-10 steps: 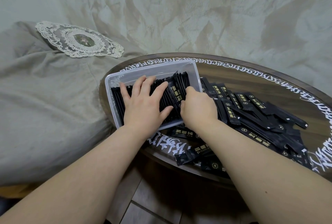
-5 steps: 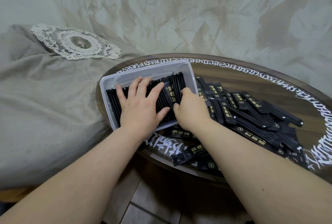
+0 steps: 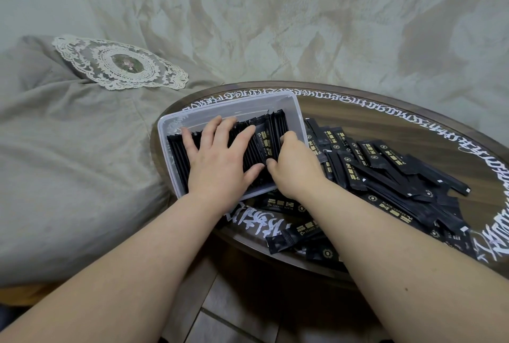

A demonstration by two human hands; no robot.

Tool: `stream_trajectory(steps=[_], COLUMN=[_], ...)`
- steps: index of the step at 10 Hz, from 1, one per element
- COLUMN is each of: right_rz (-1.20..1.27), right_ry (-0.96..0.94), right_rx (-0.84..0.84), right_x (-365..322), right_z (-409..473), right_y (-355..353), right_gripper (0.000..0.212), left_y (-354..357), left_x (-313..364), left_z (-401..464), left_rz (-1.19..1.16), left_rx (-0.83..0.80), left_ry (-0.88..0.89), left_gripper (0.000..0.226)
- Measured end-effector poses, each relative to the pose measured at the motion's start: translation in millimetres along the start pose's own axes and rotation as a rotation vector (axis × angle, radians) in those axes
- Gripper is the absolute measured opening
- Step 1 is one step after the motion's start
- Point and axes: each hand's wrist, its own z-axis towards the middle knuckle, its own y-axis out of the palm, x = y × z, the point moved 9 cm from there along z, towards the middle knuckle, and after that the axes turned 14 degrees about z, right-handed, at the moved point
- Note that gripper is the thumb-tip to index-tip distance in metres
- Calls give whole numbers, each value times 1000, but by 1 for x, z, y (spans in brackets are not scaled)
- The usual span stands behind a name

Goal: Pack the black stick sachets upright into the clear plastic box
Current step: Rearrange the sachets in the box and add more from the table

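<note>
The clear plastic box (image 3: 234,107) sits at the left edge of the round table. A row of black stick sachets (image 3: 275,129) stands on edge inside it, leaning. My left hand (image 3: 217,162) lies flat on top of the row, fingers spread and straight, pressing it down. My right hand (image 3: 296,168) is at the row's right end, with fingers curled down behind the last sachets and the thumb on the gold-printed face, pinching them. A loose pile of black sachets (image 3: 385,169) lies on the table to the right of the box.
The dark round table (image 3: 385,114) has white lettering round its rim. More sachets (image 3: 292,238) lie at the near edge, below the box. Grey fabric (image 3: 68,163) with a lace doily (image 3: 121,63) lies to the left. A tiled floor (image 3: 234,318) shows below.
My right hand has closed in on the row's right end, its thumb now near my left thumb. My left hand stays pressed flat on the sachets.
</note>
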Motion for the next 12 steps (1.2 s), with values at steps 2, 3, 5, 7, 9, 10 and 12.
stream_trajectory(steps=[2,3,5,7,9,10,12], right_rz=[-4,-11,2,-13,-71,-1,40], right_ry=[2,1,-21,-98,-158,-161,-155], right_rx=[-22,-30,-35,13,65,59,66], right_x=[-1,-1,-2,-3,-4,-2,0], right_z=[-1,-2,-1,-2,-3,-4,-5], right_y=[0,1,2,2,-4,-5,-5], right_gripper=[37,37,32,21,18,20,39], left_y=[0,0,0,1,1,1,1], left_x=[0,0,0,-2,-2,-3,-3], left_z=[0,0,0,0,0,0,0], left_rz=[-3,-7,-6,-17,-18,-19,-17], left_rx=[5,11,9,-7,2,5,1], left_ry=[-2,-5,-2,-14,-9,-12,-15], left_gripper=[70,70,70,69,70,71,73])
